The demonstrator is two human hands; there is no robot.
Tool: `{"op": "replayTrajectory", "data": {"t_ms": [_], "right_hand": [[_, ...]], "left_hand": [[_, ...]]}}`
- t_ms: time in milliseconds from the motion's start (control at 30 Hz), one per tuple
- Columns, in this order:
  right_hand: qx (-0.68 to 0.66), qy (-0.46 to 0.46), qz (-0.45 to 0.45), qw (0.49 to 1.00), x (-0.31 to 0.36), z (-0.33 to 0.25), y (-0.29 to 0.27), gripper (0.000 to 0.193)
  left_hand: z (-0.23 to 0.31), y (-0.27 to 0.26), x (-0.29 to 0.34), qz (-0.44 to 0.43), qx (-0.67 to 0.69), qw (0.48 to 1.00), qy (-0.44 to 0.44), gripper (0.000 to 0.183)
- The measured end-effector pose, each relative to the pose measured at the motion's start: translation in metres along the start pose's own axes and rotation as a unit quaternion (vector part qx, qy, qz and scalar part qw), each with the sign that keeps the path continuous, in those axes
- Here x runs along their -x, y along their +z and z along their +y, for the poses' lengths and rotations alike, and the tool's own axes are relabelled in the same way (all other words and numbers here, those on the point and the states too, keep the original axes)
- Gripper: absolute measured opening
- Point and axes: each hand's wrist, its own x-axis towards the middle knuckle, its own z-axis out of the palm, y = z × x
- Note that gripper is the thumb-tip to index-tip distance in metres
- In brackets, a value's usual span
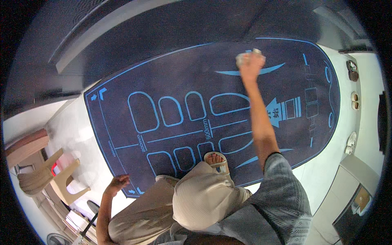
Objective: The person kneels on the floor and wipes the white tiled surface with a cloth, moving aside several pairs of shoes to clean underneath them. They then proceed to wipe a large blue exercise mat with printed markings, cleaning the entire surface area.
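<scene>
A wide dark blue mat point(183, 73) with light blue outlines, curved shapes and an arrow lies beneath me. My right arm reaches far across it. The fingers of my right hand point(250, 68) are bunched around a whitish cloth point(240, 61), which is pressed near the mat's far edge beside a curved blue stripe; motion smears both. Down at the left, my left hand point(117, 185) hangs near the mat's left corner, next to my bent knee. Its fingers are partly stretched out and hold nothing. One sandalled foot point(216, 159) rests on the mat's near side.
Beyond the mat stands a large dark object with a curved raised edge point(81, 45). Beige plastic chairs point(65, 179) are at the left, above a fan point(59, 239). Slippers point(355, 100) and shoes line the right wall, near a pale cabinet point(351, 175).
</scene>
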Motion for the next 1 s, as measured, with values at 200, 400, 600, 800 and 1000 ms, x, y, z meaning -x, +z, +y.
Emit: {"op": "replayTrajectory", "data": {"t_ms": [200,400,600,800,1000], "right_hand": [[-0.182,-0.147,-0.226,0.946,0.023,-0.214,0.053,0.016],[-0.294,-0.187,-0.222,0.911,0.014,-0.153,0.042,0.032],[0.063,-0.079,-0.086,0.991,-0.013,0.111,-0.024,0.041],[0.141,0.12,-0.006,0.983,-0.062,0.203,-0.009,0.044],[-0.134,0.064,-0.079,0.986,-0.083,0.075,0.038,0.056]], "left_hand": [[0.042,0.013,-0.02,0.051,-0.092,0.991,0.083,0.029],[0.078,-0.001,-0.014,0.074,0.056,0.983,0.161,0.041],[0.027,-0.019,-0.005,0.049,0.043,0.996,0.068,0.035],[0.019,-0.02,-0.012,0.082,-0.002,0.995,0.047,0.031],[0.03,-0.056,-0.02,0.033,-0.024,0.995,0.094,0.039]]}}
